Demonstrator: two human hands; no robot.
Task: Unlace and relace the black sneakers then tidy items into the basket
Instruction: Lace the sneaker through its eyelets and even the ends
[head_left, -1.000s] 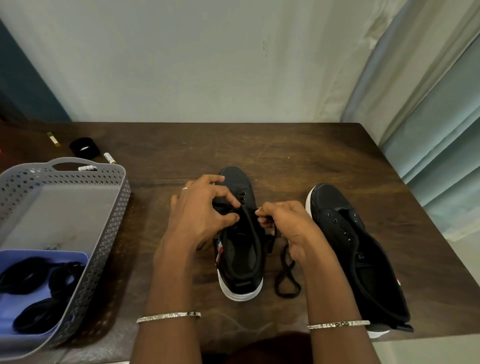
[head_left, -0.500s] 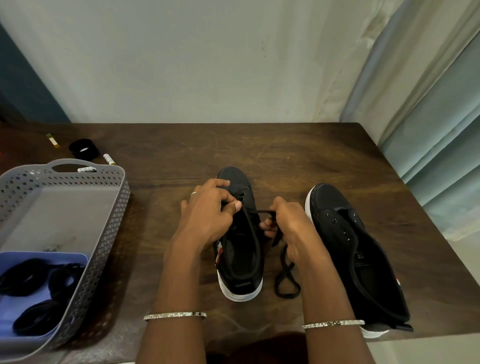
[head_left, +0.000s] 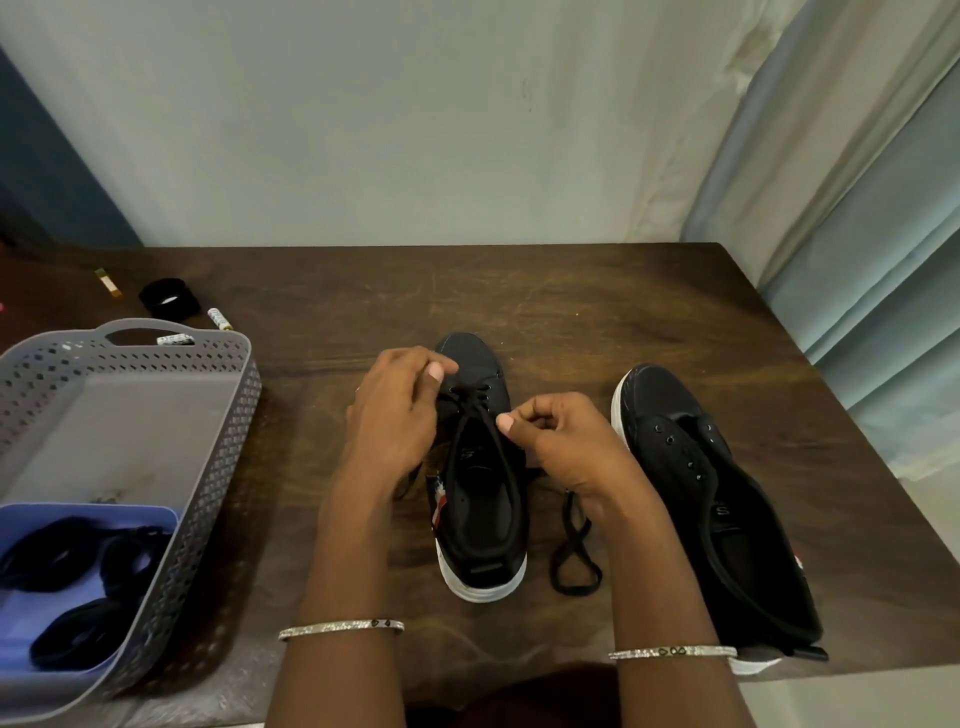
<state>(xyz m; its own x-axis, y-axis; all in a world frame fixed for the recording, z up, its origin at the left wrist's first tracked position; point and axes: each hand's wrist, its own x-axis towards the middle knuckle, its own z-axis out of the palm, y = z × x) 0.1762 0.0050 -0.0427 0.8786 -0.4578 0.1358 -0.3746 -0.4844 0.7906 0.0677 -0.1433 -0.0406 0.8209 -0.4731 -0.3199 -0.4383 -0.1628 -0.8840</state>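
- Middle sneaker (head_left: 480, 499) stands on the table (head_left: 571, 312), toe pointing away from the person. It's black w/ a white sole. The lace (head_left: 571, 551) crosses only the front eyelets.
- Left hand (head_left: 395, 415) sits over the left side of the middle sneaker's toe end. Fingers are curled, thumb tip pressed to forefinger, pinching the lace there. The strand itself is mostly covered by the fingers.
- Right hand (head_left: 561, 441) is at the right edge of the middle sneaker's opening. Thumb & forefinger pinch a strand of lace, other fingers curled in.
- The rest of the lace comes out from under the right wrist & lies in a loose loop just right of the middle sneaker's heel. Where it joins the pinched bit is hidden by the hand.
- Second sneaker (head_left: 727, 519) lies right of the middle sneaker, apart from it, eyelets showing as small dots. Its heel reaches the table's near edge, partly behind the right forearm.
- Basket (head_left: 218, 457), grey w/ holes, sits well left of the middle sneaker. Its near-left corner is cut off by the frame.
- In the basket's near end is a blue tray (head_left: 88, 512) w/ black bundles (head_left: 57, 561), too dark to tell what they are.
- Beyond the basket, far left of the middle sneaker, are a black round thing (head_left: 169, 299) & small tubes (head_left: 219, 319). Labels are too small to read.
- A bangle (head_left: 340, 629) is on each wrist.
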